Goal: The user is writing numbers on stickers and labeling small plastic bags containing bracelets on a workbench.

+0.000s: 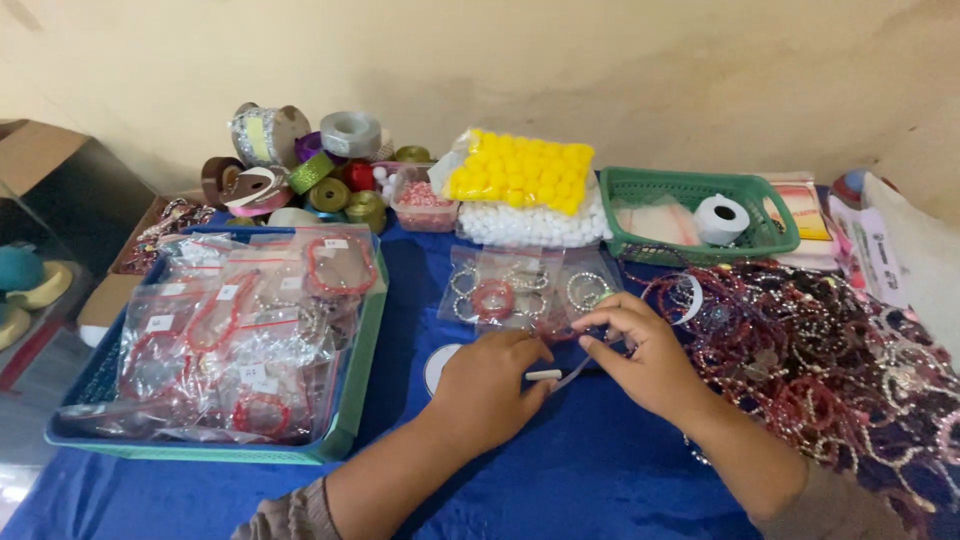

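Blue cloth is covering the desk (560,480), and both hands are working at its middle. The left hand (485,385) is lying knuckles-up with its fingers curled together, pinching a small pale strip (543,375) at the fingertips. The right hand (640,350) is hovering just beside it, thumb and fingers closing on a clear plastic bag (585,368). Small bagged bracelets (500,290) are lying just beyond the hands. A teal tray (345,425) of more bagged bracelets is sitting to the left, and a heap of beaded bracelets (820,350) is sprawling to the right.
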